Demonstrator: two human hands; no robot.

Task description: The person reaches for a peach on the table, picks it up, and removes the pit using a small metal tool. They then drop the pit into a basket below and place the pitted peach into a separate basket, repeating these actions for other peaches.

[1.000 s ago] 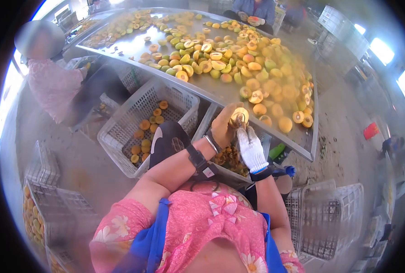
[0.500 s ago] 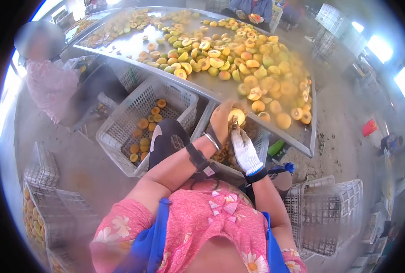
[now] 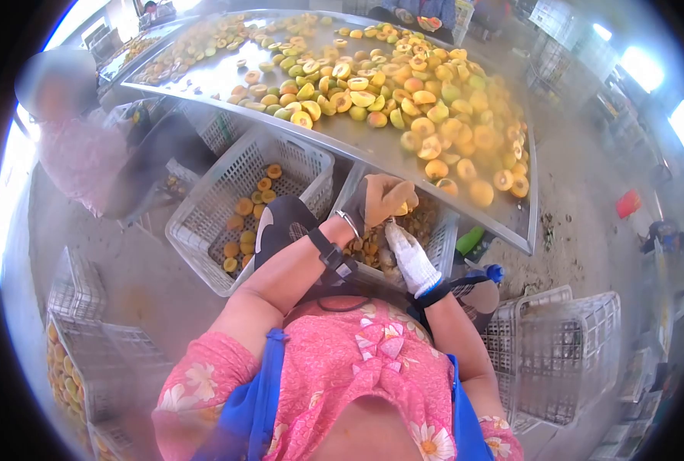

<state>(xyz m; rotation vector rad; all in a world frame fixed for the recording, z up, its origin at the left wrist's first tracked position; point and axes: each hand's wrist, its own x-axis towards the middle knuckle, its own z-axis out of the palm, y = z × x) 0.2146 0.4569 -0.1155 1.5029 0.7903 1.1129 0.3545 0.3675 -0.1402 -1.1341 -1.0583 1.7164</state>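
My left hand point(image 3: 386, 201), in a tan glove, is closed around a peach half point(image 3: 405, 208); only a sliver of yellow flesh shows under the fingers. Just below it is my right hand point(image 3: 412, 260), in a white glove with a soiled fingertip area. Its fingers are pressed together toward the fruit, and a small thing at their tips is too small to name. Both hands are above a crate point(image 3: 451, 244) holding brown and yellowish scraps. In front of them is a metal table point(image 3: 334, 144) with many halved peaches point(image 3: 361, 100).
At left stands a white plastic crate point(image 3: 196, 250) with several peach halves inside. Stacked crates point(image 3: 564, 353) are at the right, and more crates point(image 3: 111, 361) with fruit at lower left. A person point(image 3: 81, 154) sits at left; another person's hands point(image 3: 426, 21) show across the table.
My left hand has turned over, so the peach half's cut face, visible before, is now mostly hidden. My right hand has dropped slightly away from it.
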